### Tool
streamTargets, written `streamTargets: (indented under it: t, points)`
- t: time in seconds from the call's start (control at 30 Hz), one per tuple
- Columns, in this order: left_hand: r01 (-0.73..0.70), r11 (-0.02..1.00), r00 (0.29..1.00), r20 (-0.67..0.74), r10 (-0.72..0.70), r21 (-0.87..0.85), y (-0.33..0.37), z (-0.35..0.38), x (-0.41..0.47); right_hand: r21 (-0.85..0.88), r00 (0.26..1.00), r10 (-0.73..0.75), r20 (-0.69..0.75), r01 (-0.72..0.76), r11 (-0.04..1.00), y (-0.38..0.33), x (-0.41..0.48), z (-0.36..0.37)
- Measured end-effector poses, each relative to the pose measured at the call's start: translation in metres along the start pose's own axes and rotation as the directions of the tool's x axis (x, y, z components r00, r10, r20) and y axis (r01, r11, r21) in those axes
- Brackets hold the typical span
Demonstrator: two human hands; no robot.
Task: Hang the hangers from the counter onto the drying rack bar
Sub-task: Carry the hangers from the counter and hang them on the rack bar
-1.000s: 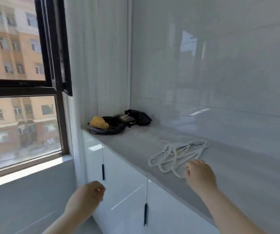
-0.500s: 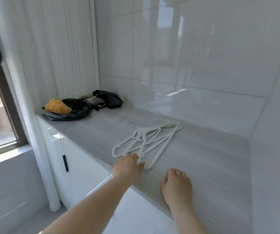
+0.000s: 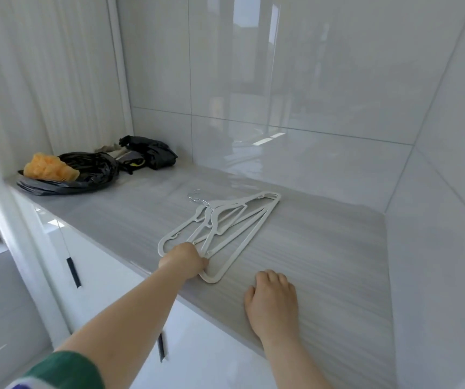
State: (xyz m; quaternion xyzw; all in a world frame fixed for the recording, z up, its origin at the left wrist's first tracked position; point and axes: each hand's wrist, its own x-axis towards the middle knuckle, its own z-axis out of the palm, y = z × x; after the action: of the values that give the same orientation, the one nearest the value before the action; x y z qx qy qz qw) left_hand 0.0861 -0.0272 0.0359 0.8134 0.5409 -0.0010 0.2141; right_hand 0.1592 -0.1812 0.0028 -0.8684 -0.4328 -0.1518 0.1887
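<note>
Several white hangers (image 3: pixel 220 226) lie in one overlapping stack on the grey counter (image 3: pixel 338 262), wire hooks pointing toward 11 o'clock and their wide ends fanning out toward 1 o'clock from my left hand (image 3: pixel 183 259). That hand sits on the stack's near corner with the fingers curled over the plastic. I read it as grasping the hangers, though the fingertips are hidden under the knuckles and the stack looks flat on the surface, not yet lifted. My right hand (image 3: pixel 270 299), at about 4 o'clock from the left, rests palm-down on the bare counter just beside the stack, fingers relaxed and holding nothing. Far off at 10 o'clock from the hangers sits a black bag (image 3: pixel 91 172) with an orange lump (image 3: pixel 47 167) on it, and a dark bundle (image 3: pixel 152 154) lies next to it by the tiled wall (image 3: pixel 310 94). As for progress, I judge the task barely begun: every hanger I can see is on the counter, none is hung, and the drying rack bar is nowhere in this view. What remains is lifting the stack clear, finding the bar, and hooking the hangers over it.
</note>
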Motion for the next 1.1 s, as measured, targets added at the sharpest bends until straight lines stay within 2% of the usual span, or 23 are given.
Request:
streamTargets:
  t: [0.07,0.1,0.17,0.23,0.3,0.37,0.43,0.5,0.57,0.73,0.8,1.0,1.1]
  points:
    - [-0.03,1.0,0.999,0.041,0.03,-0.006,-0.002,-0.005,0.0,0.01,0.997,0.02,0.077,-0.021,1.0,0.001,0.002,0.002]
    - [-0.026,0.996,0.998,0.055,0.031,-0.09,-0.003,-0.005,-0.001,0.015,0.995,0.005,0.098,-0.007,1.0,0.004,0.003,0.006]
    - [0.007,0.918,0.996,0.089,0.03,-0.397,-0.006,-0.006,-0.003,0.047,0.994,-0.002,0.113,-0.003,0.999,0.008,0.004,0.01]
    - [0.041,0.764,0.993,0.109,0.038,-0.644,-0.007,-0.008,-0.01,0.04,0.993,0.002,0.116,-0.006,0.999,0.008,0.004,0.01]
    - [0.097,0.558,0.987,0.15,0.05,-0.824,-0.006,-0.009,-0.017,0.039,0.993,0.002,0.119,-0.007,0.999,0.008,0.005,0.01]
    - [0.163,0.344,0.975,0.204,0.086,-0.925,-0.002,-0.012,-0.026,0.037,0.994,0.005,0.112,-0.01,0.999,0.008,0.006,0.011]
    - [0.171,0.246,0.97,0.207,0.126,-0.954,0.001,-0.015,-0.032,0.041,0.994,0.012,0.112,-0.016,0.999,0.008,0.005,0.01]
    - [0.154,0.226,0.972,0.189,0.139,-0.962,0.001,-0.019,-0.037,0.048,0.995,0.005,0.104,-0.01,0.999,0.009,0.005,0.01]
    - [0.125,0.249,0.98,0.159,0.122,-0.96,-0.004,-0.025,-0.041,0.042,0.995,-0.001,0.104,-0.003,0.999,0.009,0.005,0.01]
    - [-0.04,0.447,0.999,-0.02,0.05,-0.894,-0.024,-0.034,-0.046,0.048,0.996,0.002,0.094,-0.006,0.999,0.009,0.006,0.01]
    - [-0.098,0.488,0.995,-0.082,0.054,-0.868,-0.032,-0.036,-0.048,0.041,0.996,0.005,0.091,-0.009,0.999,0.008,0.006,0.009]
    - [-0.219,0.456,0.974,-0.224,0.042,-0.862,-0.054,-0.047,-0.066,0.021,0.996,0.01,0.087,-0.011,1.0,0.001,0.002,-0.001]
    - [-0.284,0.462,0.95,-0.313,0.015,-0.84,-0.072,-0.05,-0.083,0.058,0.993,-0.077,-0.087,0.082,0.995,-0.002,0.0,-0.01]
